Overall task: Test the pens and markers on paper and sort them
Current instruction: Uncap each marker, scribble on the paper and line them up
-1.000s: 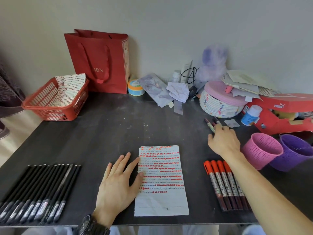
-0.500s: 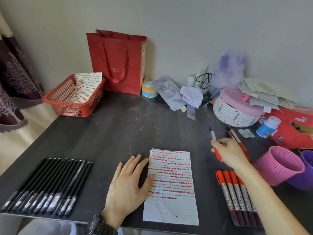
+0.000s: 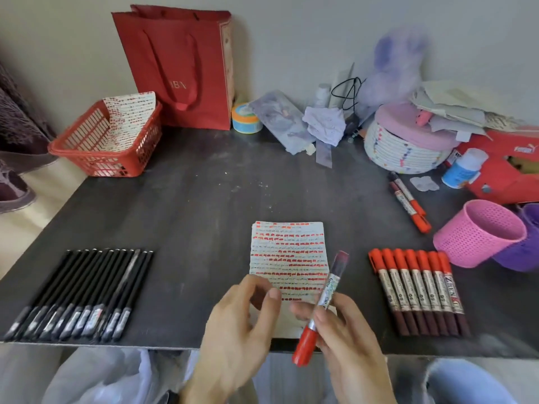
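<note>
1. Marker (image 3: 329, 290) with a red cap and a dark back end is held tilted in the right hand (image 3: 353, 345). It is above the near edge of the surface (image 3: 204, 199), with the red cap pointing down toward the person.
2. The right fingers (image 3: 325, 321) curl round the barrel close to the cap and grip it.
3. The left hand (image 3: 233, 330) hovers just beside the marker. Its fingers (image 3: 271, 298) are loosely curved and hold nothing.
4. The paper (image 3: 288, 252) lies flat on the surface behind both hands, which hide its near end. Rows of red marks cover it.
5. Seven markers (image 3: 417, 290) lie side by side to the right of the paper, red caps away from the person.
6. Two more markers (image 3: 408, 202) lie together farther back on the right, near a pink cup (image 3: 478, 231) with a purple cup (image 3: 525, 249) against it.
7. Black pens (image 3: 81, 293) lie in a tight row on the left.
8. A red basket (image 3: 108, 158) stands at the back left, beside a red bag (image 3: 180, 65).
</note>
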The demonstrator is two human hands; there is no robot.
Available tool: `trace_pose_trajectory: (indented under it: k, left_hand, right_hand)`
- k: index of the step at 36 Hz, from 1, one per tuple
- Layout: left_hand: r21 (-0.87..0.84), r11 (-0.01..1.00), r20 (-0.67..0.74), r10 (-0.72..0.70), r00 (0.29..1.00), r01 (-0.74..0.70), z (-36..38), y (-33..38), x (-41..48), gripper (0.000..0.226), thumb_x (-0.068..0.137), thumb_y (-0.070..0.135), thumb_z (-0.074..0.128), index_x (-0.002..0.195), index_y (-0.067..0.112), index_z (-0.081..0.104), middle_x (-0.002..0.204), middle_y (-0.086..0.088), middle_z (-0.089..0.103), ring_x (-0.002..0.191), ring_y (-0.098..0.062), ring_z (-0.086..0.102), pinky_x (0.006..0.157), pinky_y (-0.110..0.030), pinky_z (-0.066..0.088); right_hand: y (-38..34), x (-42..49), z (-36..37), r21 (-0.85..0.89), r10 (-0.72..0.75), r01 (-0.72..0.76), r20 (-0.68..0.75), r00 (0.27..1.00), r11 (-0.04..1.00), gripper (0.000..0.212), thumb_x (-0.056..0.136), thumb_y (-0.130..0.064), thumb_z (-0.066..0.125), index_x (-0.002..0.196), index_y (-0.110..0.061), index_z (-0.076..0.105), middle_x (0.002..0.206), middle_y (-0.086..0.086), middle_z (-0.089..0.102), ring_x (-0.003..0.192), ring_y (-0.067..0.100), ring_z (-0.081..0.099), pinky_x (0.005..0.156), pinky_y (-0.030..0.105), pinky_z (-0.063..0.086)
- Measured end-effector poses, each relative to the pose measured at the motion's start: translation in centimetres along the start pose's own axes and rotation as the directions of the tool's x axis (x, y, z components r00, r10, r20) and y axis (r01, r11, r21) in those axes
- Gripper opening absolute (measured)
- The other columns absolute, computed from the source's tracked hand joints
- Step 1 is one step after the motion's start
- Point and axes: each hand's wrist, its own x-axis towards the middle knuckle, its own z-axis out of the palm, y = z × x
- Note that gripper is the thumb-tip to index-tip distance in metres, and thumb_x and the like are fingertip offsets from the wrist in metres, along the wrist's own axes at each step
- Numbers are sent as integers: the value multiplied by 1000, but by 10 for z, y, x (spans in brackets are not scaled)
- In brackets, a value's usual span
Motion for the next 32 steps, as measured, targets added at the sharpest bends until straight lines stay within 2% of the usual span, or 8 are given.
trace_pose_trajectory:
  k: [3, 6, 11, 14, 18, 23, 28, 32]
  left_hand:
    - [11, 1000, 93, -2, 996, 1, 6, 10, -8, 46, 89, 70, 29, 89, 33, 55, 80, 13, 64, 73, -9, 60, 68, -34, 51]
    - [-7, 999, 210, -41, 977, 43, 10, 17, -10, 55, 92, 71, 23, 92, 27, 55, 87, 11, 68, 83, -14, 63, 77, -42, 53]
    - [-97, 992, 270, -46, 962, 75, 16, 23, -12, 57, 103, 61, 20, 74, 35, 63, 72, 23, 67, 71, 2, 61, 64, -14, 42]
    - [-1, 999, 192, -33, 981, 34, 21, 21, -9, 66, 102, 60, 19, 63, 23, 57, 61, 15, 62, 62, -6, 57, 58, -21, 41]
    - [227, 974, 108, -22, 994, -3, 28, 22, -10, 64, 94, 68, 2, 57, 28, 37, 63, 8, 52, 65, -16, 50, 60, -33, 40]
    - [327, 945, 33, -36, 999, 24, 39, 34, -10, 65, 95, 63, 0, 54, 24, 33, 58, 6, 50, 60, -17, 43, 57, -32, 31]
    - [455, 885, 74, 77, 994, -103, 34, 40, -14, 53, 97, 40, 28, 53, 18, 48, 44, -2, 54, 40, -27, 50, 40, -25, 24]
    - [543, 823, 212, 56, 976, -165, 35, 37, -23, 44, 94, 29, 34, 61, 15, 60, 43, -1, 53, 38, -24, 45, 41, -28, 12]
  right_hand:
    - [3, -7, 9, 36, -37, 39, -45, 998, 999, 51, 73, -39, 80, 113, -13, 62, 108, 13, 76, 101, 18, 73, 77, 30, 57]
    - [4, -8, 14, 107, -76, 87, -104, 992, 991, 49, 69, -28, 84, 112, -13, 65, 106, 14, 76, 88, 14, 71, 65, 18, 53]
    - [5, -8, 11, 109, -133, 146, -122, 984, 983, 29, 70, -23, 79, 97, -19, 72, 101, 12, 76, 80, 12, 71, 61, 18, 53]
    - [0, -3, 11, 189, -116, 156, -205, 972, 970, 6, 72, -23, 75, 75, -23, 70, 83, 0, 74, 75, 10, 69, 60, 20, 53]
    - [-9, 3, 14, 487, 21, 106, -248, 969, 867, 32, 82, -37, 66, 59, -17, 58, 65, -1, 52, 65, 14, 55, 69, 31, 45]
    - [-17, 7, 21, 769, 165, 109, -269, 949, 630, 44, 87, -37, 61, 53, -20, 40, 57, -3, 31, 53, 15, 35, 59, 28, 41]
    - [-17, 9, 12, 763, 223, 63, -266, 938, 643, 49, 85, -33, 61, 51, -23, 28, 49, -6, 20, 44, 14, 19, 44, 27, 29]
    - [-15, 7, -1, 709, 197, -37, -145, 970, 704, 52, 80, -33, 63, 46, -24, 25, 42, -6, 16, 34, 13, 14, 36, 27, 24]
